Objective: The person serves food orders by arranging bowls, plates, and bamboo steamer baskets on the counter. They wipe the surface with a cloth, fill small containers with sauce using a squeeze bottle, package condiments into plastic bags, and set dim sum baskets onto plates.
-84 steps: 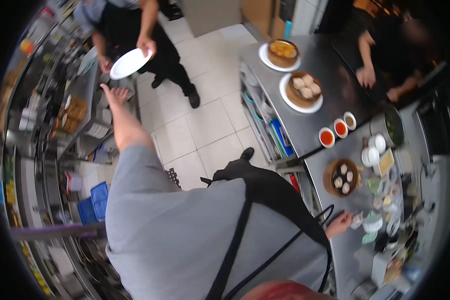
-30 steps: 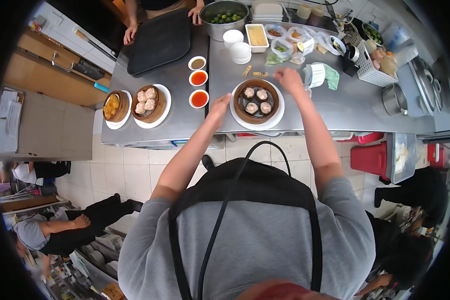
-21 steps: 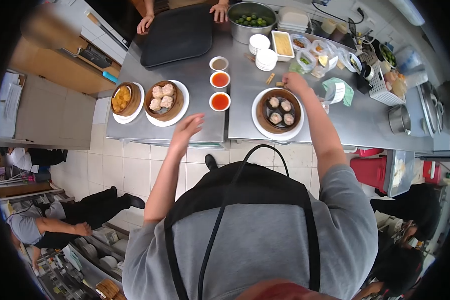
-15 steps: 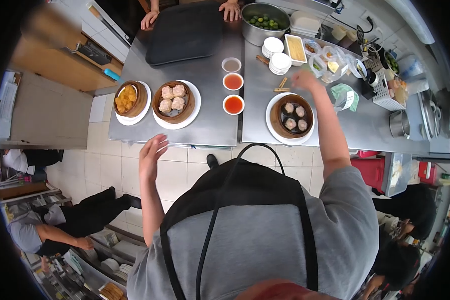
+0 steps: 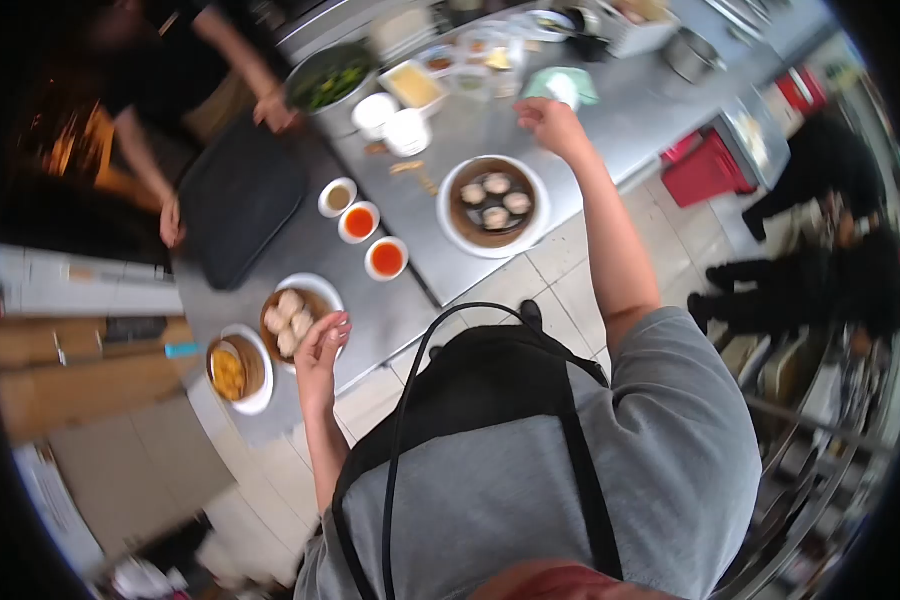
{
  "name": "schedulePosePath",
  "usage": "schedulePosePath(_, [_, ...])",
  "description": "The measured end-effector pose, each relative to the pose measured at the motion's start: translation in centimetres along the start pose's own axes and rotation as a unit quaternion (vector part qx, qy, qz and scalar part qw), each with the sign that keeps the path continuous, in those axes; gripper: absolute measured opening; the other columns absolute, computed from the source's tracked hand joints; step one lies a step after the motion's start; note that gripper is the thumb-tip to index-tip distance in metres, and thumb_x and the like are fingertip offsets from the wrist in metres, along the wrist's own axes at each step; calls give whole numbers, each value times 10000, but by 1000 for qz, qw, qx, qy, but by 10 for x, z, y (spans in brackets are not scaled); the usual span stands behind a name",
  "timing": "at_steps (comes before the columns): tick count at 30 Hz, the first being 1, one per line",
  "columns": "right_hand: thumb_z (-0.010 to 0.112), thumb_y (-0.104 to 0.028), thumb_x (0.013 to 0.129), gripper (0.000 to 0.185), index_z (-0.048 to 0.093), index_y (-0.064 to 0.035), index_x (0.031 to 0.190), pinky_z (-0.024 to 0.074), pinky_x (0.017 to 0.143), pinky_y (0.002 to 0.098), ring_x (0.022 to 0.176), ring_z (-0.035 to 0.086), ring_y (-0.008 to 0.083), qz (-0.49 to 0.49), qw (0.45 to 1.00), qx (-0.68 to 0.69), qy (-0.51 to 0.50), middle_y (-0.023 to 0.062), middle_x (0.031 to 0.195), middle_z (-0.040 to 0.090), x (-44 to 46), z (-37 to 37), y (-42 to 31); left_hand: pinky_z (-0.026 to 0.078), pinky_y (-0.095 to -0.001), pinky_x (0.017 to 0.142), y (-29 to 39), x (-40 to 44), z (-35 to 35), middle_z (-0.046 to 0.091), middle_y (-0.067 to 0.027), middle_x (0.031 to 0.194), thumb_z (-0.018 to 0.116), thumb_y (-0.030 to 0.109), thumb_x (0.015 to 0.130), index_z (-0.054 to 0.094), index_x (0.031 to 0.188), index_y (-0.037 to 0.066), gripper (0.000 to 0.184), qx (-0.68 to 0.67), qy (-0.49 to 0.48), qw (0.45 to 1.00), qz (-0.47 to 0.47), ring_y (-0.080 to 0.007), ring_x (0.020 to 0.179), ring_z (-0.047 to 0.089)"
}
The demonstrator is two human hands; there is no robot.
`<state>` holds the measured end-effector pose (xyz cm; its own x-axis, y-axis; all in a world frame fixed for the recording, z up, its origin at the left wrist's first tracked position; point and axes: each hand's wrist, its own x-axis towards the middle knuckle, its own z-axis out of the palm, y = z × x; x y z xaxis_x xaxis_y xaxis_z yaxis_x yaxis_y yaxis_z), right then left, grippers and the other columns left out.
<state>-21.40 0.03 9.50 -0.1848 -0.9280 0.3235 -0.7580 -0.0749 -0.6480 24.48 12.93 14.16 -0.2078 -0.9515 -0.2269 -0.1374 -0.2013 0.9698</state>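
Note:
My left hand (image 5: 322,343) is open with its fingers loosely bent, in front of the bamboo steamer of pale dumplings (image 5: 292,322); I cannot tell whether it touches the rim. Over the counter, my right hand (image 5: 553,125) is raised beside a green cloth (image 5: 577,88). Its fingers look curled but are blurred, and nothing shows in them. Below and left of it, a dark-lined steamer (image 5: 491,203) with several dumplings sits on a white plate (image 5: 536,212). At the far left, another steamer holds yellow-orange food (image 5: 228,374).
Two cups of red sauce (image 5: 386,259) and one of brown sauce (image 5: 338,196) stand mid-counter. Behind are stacked white dishes (image 5: 407,133), a yellow-filled tray (image 5: 414,86) and a pot of green fruit (image 5: 332,85). A co-worker's hands (image 5: 274,110) rest by a black tray (image 5: 242,200).
My view has swung round, so the counter appears tilted. Relative to the counter, my left hand has come up to the dumpling steamer, and my right hand has moved from the wooden clips towards the green cloth.

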Motion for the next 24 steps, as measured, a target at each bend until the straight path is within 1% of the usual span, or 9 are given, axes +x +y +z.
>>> schedulePosePath(5, [606, -189, 733, 267, 599, -67, 970, 459, 646, 298, 735, 596, 186, 178, 965, 69, 179, 106, 810, 626, -101, -107, 124, 467, -270, 733, 21, 43, 94, 582, -135, 964, 522, -14, 788, 526, 1021, -42, 234, -11, -104, 994, -12, -177, 824, 586])
schedulePosePath(7, [577, -196, 774, 248, 582, -59, 981, 454, 641, 279, 758, 580, 156, 374, 819, 362, 241, 74, 832, 617, -138, -130, 187, 491, -242, 590, 35, 52, 145, 606, -134, 827, 538, -42, 763, 558, 933, -46, 170, 17, -101, 995, -15, -162, 671, 602])
schedulePosePath(8, [577, -196, 774, 248, 582, -59, 981, 454, 641, 279, 758, 580, 156, 377, 808, 371, 258, 74, 832, 617, -153, -135, 219, 472, -228, 521, 35, 58, 167, 602, -119, 752, 544, -32, 765, 568, 893, -42, 130, 56, -121, 991, -28, -145, 594, 584])
schedulePosePath(10, [541, -196, 801, 215, 561, -66, 971, 447, 635, 268, 762, 561, 132, 442, 687, 489, 305, 47, 838, 602, -182, -137, 284, 394, -197, 367, 40, 64, 216, 574, -77, 592, 556, 6, 776, 585, 813, -27, 57, 103, -126, 985, -63, -105, 413, 507])
schedulePosePath(15, [485, -183, 816, 176, 563, -72, 928, 459, 643, 256, 758, 557, 127, 466, 518, 614, 370, 46, 814, 595, -194, -105, 402, 429, -197, 436, 60, 75, 321, 588, -88, 678, 544, 29, 795, 591, 827, -15, 72, 149, -184, 964, -119, -103, 504, 536])
schedulePosePath(18, [475, -203, 820, 176, 566, -79, 906, 454, 610, 267, 712, 554, 129, 474, 485, 630, 379, 39, 792, 598, -169, -87, 428, 421, -264, 788, 64, 86, 355, 539, -97, 987, 543, -53, 743, 602, 731, 8, 86, 230, -191, 952, 73, -156, 824, 541])
schedulePosePath(20, [471, -211, 820, 182, 569, -83, 904, 451, 614, 274, 696, 553, 131, 474, 479, 636, 377, 38, 794, 601, -149, -66, 448, 397, -249, 698, 65, 101, 356, 504, -63, 728, 509, -128, 662, 489, 580, 29, 178, 181, -177, 960, 120, -131, 657, 490])
schedulePosePath(22, [456, -232, 821, 236, 556, -80, 972, 428, 704, 312, 798, 545, 166, 496, 546, 591, 327, 59, 901, 596, -126, -38, 477, 328, -220, 558, 74, 106, 372, 377, -24, 539, 479, -111, 626, 378, 503, 50, 226, 157, -161, 962, 155, -107, 522, 358])
schedulePosePath(24, [446, -240, 821, 264, 542, -77, 1006, 406, 749, 334, 865, 522, 187, 481, 534, 612, 329, 68, 954, 580, -109, -38, 466, 319, -231, 543, 80, 108, 376, 375, -27, 529, 453, -115, 610, 364, 487, 56, 228, 120, -162, 969, 140, -114, 509, 351])
